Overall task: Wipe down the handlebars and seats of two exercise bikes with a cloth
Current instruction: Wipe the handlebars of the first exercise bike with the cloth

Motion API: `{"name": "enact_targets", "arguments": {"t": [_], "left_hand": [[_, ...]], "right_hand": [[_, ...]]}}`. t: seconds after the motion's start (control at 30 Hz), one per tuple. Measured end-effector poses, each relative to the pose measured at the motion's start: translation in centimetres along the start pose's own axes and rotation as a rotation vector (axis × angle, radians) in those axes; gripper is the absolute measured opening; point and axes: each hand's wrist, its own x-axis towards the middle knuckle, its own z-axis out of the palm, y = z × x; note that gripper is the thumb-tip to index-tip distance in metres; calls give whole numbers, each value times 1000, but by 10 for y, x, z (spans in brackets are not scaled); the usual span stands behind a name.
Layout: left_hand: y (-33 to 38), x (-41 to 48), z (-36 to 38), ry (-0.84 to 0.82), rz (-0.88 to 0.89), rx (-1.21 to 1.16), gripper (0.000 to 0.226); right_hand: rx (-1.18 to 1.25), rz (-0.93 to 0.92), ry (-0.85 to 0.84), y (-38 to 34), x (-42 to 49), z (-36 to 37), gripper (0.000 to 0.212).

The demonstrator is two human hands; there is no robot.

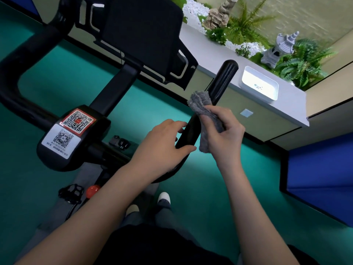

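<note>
A black exercise bike fills the left and centre of the head view. Its right handlebar [222, 83] rises toward the upper right. My right hand [225, 131] grips a grey fluffy cloth [200, 104] and presses it against the bar's middle. My left hand [166, 140] grips the same bar just below the cloth, at its bend. The left handlebar [17, 73] curves round at the far left. A console [72, 134] with two QR stickers sits between the bars. No seat is visible.
A black tablet holder [141, 35] stands above the console. Behind the bar runs a grey ledge [290, 104] with a white tray [259, 85], ferns and a stone lantern [277, 50]. A pedal [71, 190] and red knob [92, 190] lie below. Blue padding [321, 178] stands right.
</note>
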Motion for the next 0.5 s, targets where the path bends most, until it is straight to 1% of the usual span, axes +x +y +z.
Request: {"name": "enact_targets", "arguments": {"t": [0.17, 0.27, 0.3, 0.37, 0.5], "left_hand": [[4, -11, 1, 13, 9, 1, 49], [5, -13, 1, -7, 16, 6, 55], [5, -13, 0, -16, 16, 11, 58], [4, -14, 0, -23, 16, 16, 62], [6, -13, 1, -3, -4, 11, 61]], "right_hand": [[136, 109, -40, -7, -30, 1, 26], [223, 188, -29, -8, -39, -1, 24], [254, 221, 3, -7, -39, -3, 22], [322, 269, 123, -3, -33, -8, 20], [456, 348, 358, 11, -8, -7, 12]]}}
